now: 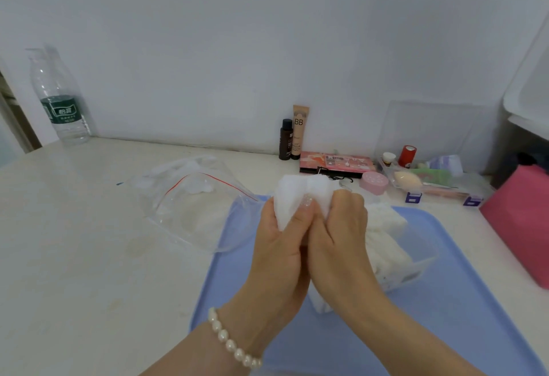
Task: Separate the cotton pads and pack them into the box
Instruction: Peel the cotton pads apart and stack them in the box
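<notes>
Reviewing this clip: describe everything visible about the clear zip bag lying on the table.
The zip bag is a clear, soft plastic pouch with a thin red line along its mouth. It lies flat but puffed and crinkled on the pale table, left of both hands, its right corner overlapping the edge of the blue tray. White cotton-like material shows through it, with some white pieces near its far edge. The mouth looks open, though that is hard to confirm. Neither hand touches it.

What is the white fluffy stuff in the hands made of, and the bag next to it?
The white stuff looks like soft matte cotton: fuzzy edges, and it crumples where both hands pinch it. The bag looks like thin glossy clear plastic: the table shows through, with a red zip line.
</notes>
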Tool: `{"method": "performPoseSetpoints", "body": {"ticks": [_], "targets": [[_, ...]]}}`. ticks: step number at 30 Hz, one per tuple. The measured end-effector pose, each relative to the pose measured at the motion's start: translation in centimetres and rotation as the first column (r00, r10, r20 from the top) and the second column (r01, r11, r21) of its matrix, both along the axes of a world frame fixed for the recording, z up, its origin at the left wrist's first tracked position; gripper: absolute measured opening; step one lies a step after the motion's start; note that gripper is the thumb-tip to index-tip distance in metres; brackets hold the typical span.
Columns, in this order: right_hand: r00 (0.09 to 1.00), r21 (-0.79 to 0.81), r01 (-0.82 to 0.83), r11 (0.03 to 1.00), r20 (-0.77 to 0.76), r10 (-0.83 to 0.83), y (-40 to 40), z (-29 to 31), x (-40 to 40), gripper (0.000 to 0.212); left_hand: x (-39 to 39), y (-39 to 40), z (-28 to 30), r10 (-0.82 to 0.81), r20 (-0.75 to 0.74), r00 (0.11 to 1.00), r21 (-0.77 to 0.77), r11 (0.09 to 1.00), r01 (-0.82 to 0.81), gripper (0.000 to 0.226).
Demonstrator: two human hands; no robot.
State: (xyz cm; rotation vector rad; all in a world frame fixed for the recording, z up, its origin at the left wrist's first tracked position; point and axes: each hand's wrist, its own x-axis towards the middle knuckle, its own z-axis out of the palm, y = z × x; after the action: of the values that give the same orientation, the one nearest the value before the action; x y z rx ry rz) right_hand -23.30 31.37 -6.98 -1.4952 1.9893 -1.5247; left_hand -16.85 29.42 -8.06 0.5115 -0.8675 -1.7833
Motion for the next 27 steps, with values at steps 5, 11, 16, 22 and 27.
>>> {"method": "performPoseSetpoints", "body": {"ticks": [5,11,16,22,27], "targets": [[0.974,-0.144,0.019,0.989,0.225,0.013,-0.3,1.2,-1.0,0.016,0.2,0.1,1.2,-0.006,-0.083,0.996,0.033,0.999,0.009,0.040],[0.797,-0.242,-0.188,0.952,0.528,0.292,0.2,3.0,-1.4,0.017,-0.9,1.4,2.0,-0.108,0.084,0.991,-0.074,0.991,0.114,0.038],[0.710,-0.151,-0.317,0.936,0.617,0.340,0.8,5.1,-3.7,0.030,-0.7,1.8,4.1,-0.180,0.116,0.977,-0.086,0.978,0.190,0.041],[0.841,0.355,-0.541,0.763,0.232,0.489,3.3,10.3,-9.7,0.054,-1.3,1.7,6.1,-0.167,0.365,0.916,-0.076,0.975,0.209,0.050],[0.945,0.362,-0.328,0.873,0.121,0.305,3.5,11.1,-11.8,0.026,-3.5,0.9,7.1,-0.165,0.424,0.890,-0.109,0.967,0.232,0.052]]}}
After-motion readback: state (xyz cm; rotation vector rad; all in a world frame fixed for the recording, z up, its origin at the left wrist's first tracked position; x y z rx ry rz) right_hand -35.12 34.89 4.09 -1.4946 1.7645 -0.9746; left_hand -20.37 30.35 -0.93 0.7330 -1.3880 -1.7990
